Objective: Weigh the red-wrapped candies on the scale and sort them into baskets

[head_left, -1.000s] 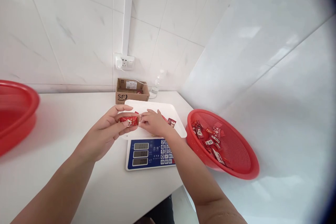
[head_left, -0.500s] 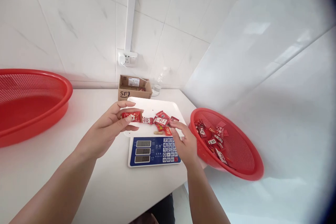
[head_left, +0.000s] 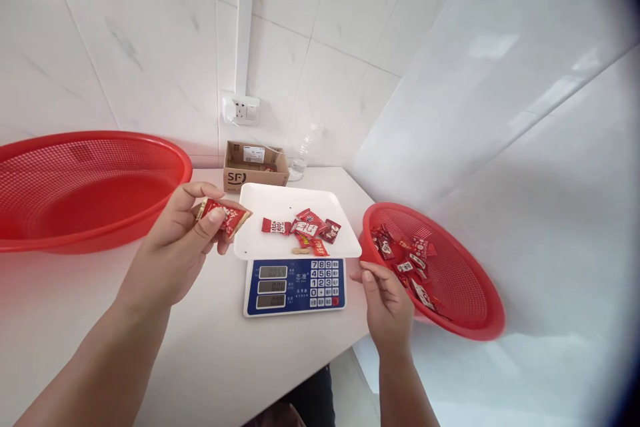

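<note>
Left hand (head_left: 167, 250): pinching a gold-ended red packet (head_left: 227, 215), thumb laid across its printed face, the other fingers behind it.
Held packet: up in the air at the left side of the white tray (head_left: 260, 197), its right end just overlapping the tray's edge from where I stand; the long axis runs mostly left to right, the right end dipping a little. One gold crimp points toward the tray, the other away to the left.
Right hand (head_left: 387, 303): just off the tray's front right corner, fingers loosely bent, thumb close to the forefinger; whether anything is pinched there I can't tell.
Red-and-white packet (head_left: 275, 225): lying left of the tray's middle, long axis nearly sideways, right end touching the clustered packets (head_left: 306, 227).
Dark red packet (head_left: 331, 231): toward the tray's right side, slanted.
Tan piece (head_left: 301, 251): near the tray's front edge, long axis sideways.
Scale panel (head_left: 295, 287): blue, directly in front of the tray.
Right basket (head_left: 465, 280): red, right of the tray, holding more packets.
Left basket (head_left: 183, 160): red, left of the tray.
Cardboard box (head_left: 257, 180): behind the tray, a clear bottle (head_left: 304, 150) beside it.
</note>
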The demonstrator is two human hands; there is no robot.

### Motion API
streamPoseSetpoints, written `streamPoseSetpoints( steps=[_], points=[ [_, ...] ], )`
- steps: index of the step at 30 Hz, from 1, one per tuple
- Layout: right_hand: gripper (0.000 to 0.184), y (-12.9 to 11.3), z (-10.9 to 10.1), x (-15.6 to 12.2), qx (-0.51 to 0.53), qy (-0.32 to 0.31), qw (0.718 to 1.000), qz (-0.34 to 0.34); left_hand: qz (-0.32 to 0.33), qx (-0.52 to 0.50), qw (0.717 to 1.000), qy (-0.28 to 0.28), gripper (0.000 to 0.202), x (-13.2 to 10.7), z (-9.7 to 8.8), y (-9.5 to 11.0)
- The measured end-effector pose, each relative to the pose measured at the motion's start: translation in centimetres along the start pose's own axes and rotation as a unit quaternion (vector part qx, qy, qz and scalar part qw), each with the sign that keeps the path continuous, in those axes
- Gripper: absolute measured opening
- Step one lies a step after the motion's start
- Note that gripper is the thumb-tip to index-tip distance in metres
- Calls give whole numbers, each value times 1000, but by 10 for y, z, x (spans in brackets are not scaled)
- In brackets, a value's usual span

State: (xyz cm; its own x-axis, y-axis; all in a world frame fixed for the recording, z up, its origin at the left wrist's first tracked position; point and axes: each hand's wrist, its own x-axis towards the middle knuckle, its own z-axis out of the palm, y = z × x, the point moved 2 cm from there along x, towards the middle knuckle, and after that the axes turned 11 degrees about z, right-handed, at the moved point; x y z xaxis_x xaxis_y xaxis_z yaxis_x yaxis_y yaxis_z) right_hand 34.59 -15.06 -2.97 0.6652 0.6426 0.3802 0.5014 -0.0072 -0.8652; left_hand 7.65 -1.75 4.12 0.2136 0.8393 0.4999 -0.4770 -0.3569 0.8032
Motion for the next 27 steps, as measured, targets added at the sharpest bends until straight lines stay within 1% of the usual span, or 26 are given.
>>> streamPoseSetpoints(
  steps=[5,9,10,12,13,15,17,19,20,21,22,23,24,27],
  points=[
    [19,-2,7,-4,-19,-31,998,-41,-6,38,999,-22,19,-6,4,4],
    [15,-7,8,-8,-20,-58,996,-70,-33,68,996,-47,24,-8,2,-1],
    [14,-10,9,-10,-18,-69,994,-80,-42,70,995,-61,25,-9,2,-2],
    [14,-16,11,-14,-13,-99,989,-105,-74,62,988,-123,26,-12,4,-7],
    [14,-19,12,-16,-12,-115,986,-122,-101,60,979,-167,25,-14,6,-10],
    [20,-25,17,-21,-16,-157,975,-157,-168,68,946,-271,30,-22,14,-15],
    [32,-30,23,-27,-29,-207,960,-186,-224,102,902,-355,50,-30,24,-20],
    [48,-35,30,-34,-42,-263,940,-214,-260,148,858,-418,71,-36,34,-22],
    [55,-37,33,-37,-46,-287,930,-227,-272,166,840,-440,79,-38,38,-23],
    [59,-39,36,-40,-48,-301,923,-234,-280,181,828,-451,85,-40,43,-24],
    [60,-42,39,-43,-48,-308,920,-238,-284,190,823,-454,87,-41,46,-24],
    [56,-44,41,-45,-45,-308,920,-237,-284,192,825,-449,88,-42,49,-24],
    [50,-46,42,-47,-40,-304,923,-231,-283,191,832,-438,88,-42,52,-24],
    [23,-51,43,-49,-35,-299,933,-197,-276,190,846,-415,87,-44,55,-26]
  ],
)
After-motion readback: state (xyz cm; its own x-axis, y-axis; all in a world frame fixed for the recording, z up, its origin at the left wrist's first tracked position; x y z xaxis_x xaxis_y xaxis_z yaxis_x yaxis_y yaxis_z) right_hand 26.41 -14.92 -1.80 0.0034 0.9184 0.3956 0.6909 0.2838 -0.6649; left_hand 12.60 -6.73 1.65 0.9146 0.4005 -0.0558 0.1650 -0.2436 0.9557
